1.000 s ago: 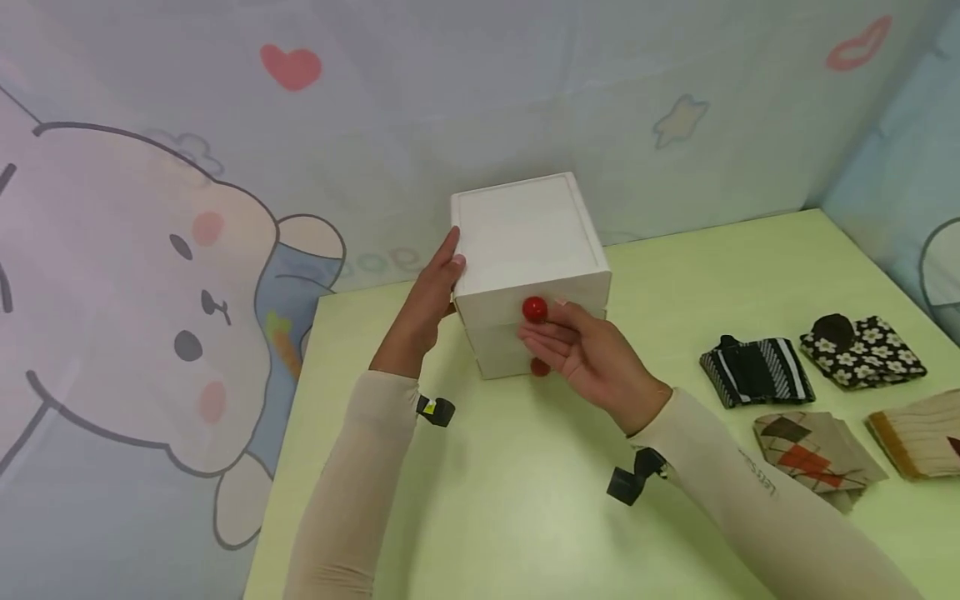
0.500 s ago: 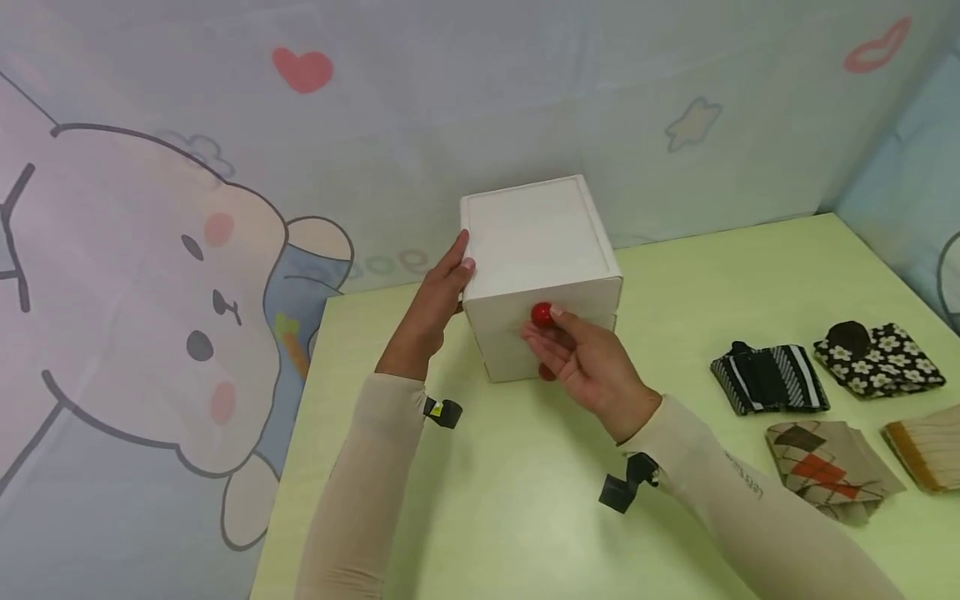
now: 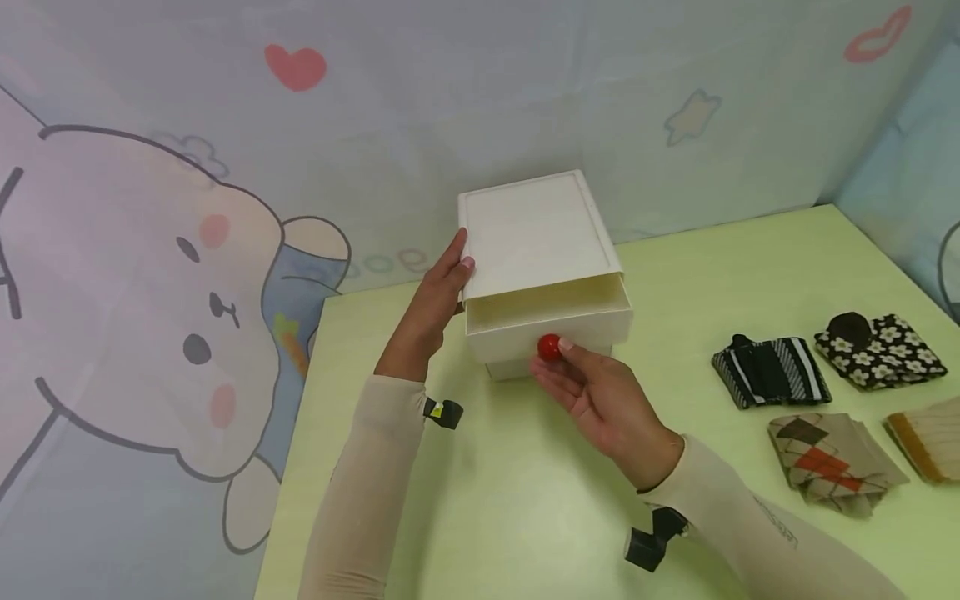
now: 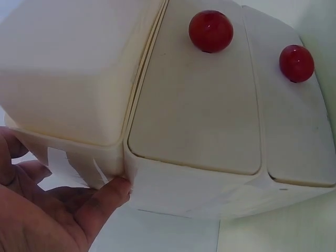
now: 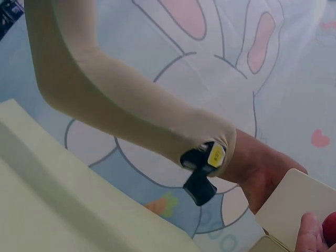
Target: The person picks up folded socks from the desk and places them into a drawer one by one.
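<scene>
The white cabinet (image 3: 536,237) stands at the back of the light green table (image 3: 480,508), close to the printed backdrop (image 3: 420,108). Its upper drawer (image 3: 502,343) sticks partway out of the front, its hollow inside showing under the top panel. The right hand (image 3: 611,408) pinches the drawer's red knob (image 3: 550,347), thumb at its right, fingers below. The left hand (image 3: 423,321) holds nothing in its grip; its fingers and thumb rest, fairly straight, against the cabinet's left side near the top. The left wrist view shows 2 lower drawer fronts (image 4: 199,115), each with a red ball, sitting flush. Well to the right lie 4 folded cloths: black-and-white striped (image 3: 772,372), black with flowers (image 3: 892,354), argyle (image 3: 832,458) and beige with a mustard edge (image 3: 930,437)
</scene>
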